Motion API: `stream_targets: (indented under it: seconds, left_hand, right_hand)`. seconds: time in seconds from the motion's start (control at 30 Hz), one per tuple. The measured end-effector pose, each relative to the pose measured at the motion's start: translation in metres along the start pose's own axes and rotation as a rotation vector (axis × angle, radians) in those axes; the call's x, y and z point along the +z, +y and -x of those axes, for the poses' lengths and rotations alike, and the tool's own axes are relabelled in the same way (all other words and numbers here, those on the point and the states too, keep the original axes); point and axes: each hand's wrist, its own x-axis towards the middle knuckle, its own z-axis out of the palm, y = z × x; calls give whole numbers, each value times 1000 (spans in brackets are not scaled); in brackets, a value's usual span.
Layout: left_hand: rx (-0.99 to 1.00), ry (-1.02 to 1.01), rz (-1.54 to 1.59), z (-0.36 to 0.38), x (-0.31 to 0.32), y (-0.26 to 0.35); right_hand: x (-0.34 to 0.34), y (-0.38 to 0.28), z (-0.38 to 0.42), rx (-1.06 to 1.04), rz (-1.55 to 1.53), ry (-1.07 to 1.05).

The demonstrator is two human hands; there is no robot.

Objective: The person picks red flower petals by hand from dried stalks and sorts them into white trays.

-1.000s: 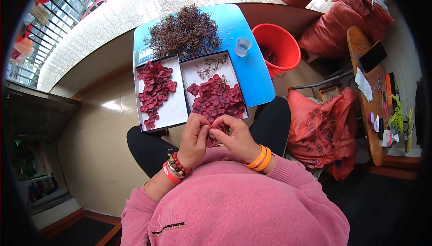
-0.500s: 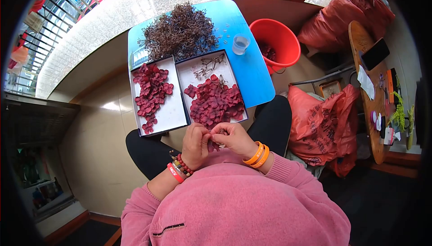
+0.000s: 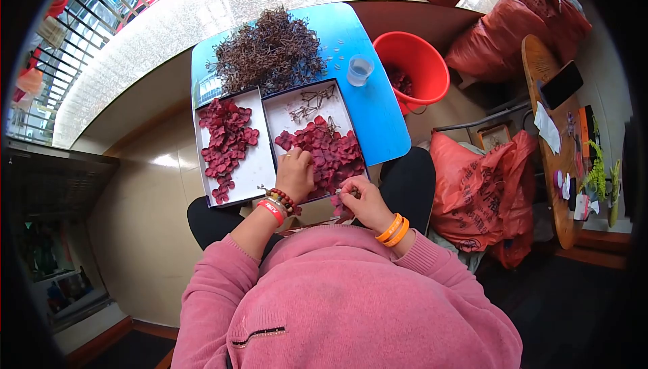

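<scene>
On the left, a flat box [image 3: 251,170] with white insides and thin dark walls is seen. In it, a long, bumpy heap of dark red petals [image 3: 226,138] is spread, soft and round at the edges. Far behind it, a big tangle of thin, dry brown stems [image 3: 270,51] is piled on the smooth, shiny blue table [image 3: 388,129].

The left hand [image 3: 295,176] is held over the near left part of the right box [image 3: 282,111], with its fingers curled down at the petal pile [image 3: 332,158]. Whether anything is gripped there cannot be told. At the far end of this box, a few bent, woody twigs [image 3: 314,102] are scattered.

By the near edge of the box, a small red flower [image 3: 339,203] is pinched between the fingertips of the right hand [image 3: 368,205]. Far to the right, a clear, round cup [image 3: 360,70] is set on the table. Beside the table, some red bits are held in a smooth, round red bucket [image 3: 435,75]. Farther right, crinkly red bags [image 3: 466,193] are seen near a curved wooden board [image 3: 540,65].
</scene>
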Motion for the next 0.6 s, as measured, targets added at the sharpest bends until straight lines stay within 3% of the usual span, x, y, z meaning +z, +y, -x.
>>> stream_targets:
  seconds: [0.07, 0.17, 0.27, 0.4, 0.43, 0.47, 0.57, 0.6]
  left_hand:
    - [-200, -91, -67, -7, 11, 4]
    - [-535, -167, -193, -19, 29, 12]
    - [-529, -166, -226, -19, 38, 13]
    - [-596, -94, 74, -20, 28, 12]
    - [-530, -26, 107, -15, 30, 6]
    - [-572, -21, 321, -12, 28, -1]
    - [-681, 14, 965, -6, 8, -2]
    - [-693, 4, 1042, -6, -7, 7]
  right_hand:
    - [-6, -14, 0, 261, -209, -107]
    - [-4, -9, 3, 301, -336, -76]
    - [-3, 3, 6, 300, -360, -95]
    - [-7, -8, 2, 430, -452, -129]
    - [-9, -13, 1, 466, -475, -133]
    - [-10, -16, 0, 504, -498, -137]
    - [-9, -13, -7, 178, -279, -156]
    - [-11, -20, -12, 167, -271, -177]
